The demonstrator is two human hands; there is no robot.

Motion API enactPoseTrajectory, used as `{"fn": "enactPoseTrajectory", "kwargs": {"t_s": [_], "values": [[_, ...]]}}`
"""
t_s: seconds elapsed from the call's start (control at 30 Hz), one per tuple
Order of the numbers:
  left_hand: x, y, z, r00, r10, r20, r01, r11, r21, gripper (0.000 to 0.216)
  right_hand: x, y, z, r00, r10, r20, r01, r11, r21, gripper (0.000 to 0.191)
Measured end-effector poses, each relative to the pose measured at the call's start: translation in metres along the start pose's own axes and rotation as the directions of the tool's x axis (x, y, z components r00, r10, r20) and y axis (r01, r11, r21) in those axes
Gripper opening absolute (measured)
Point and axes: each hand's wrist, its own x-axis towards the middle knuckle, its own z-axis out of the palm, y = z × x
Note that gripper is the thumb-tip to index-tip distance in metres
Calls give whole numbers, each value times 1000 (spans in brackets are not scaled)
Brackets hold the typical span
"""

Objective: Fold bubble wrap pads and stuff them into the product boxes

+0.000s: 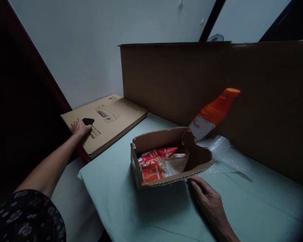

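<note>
At the far left, my left hand reaches onto a flat cardboard box and has its fingers and thumb around a black smartphone. My right hand is low on the right, beside a small open cardboard box. Its fingers are loosely bent, with the fingertips at the box's near rim; whether they press on it I cannot tell. Inside the small box lie red and clear printed food packets. Behind its right end, an orange-topped bottle leans to the right.
The flat printed cardboard box lies at the back left against the wall. Tall cardboard panels stand along the back. Crumpled bubble wrap is on the right. A pale green cloth covers the table.
</note>
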Motion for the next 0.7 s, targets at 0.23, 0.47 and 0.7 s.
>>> {"fn": "enactPoseTrajectory", "kwargs": {"t_s": [0.23,0.47,0.7], "values": [[-1,1,-3,999,36,5,-36,999,21,67,1,0,1,1000,-9,-9,9,1000,14,34],[-59,-3,-17,970,224,-98,-226,974,-7,72,1,-5,0,1000,-19,12,19,999,34,34],[-212,-26,5,713,684,-156,-693,654,-302,53,-1,3,4,999,-6,43,4,999,44,46]]}}
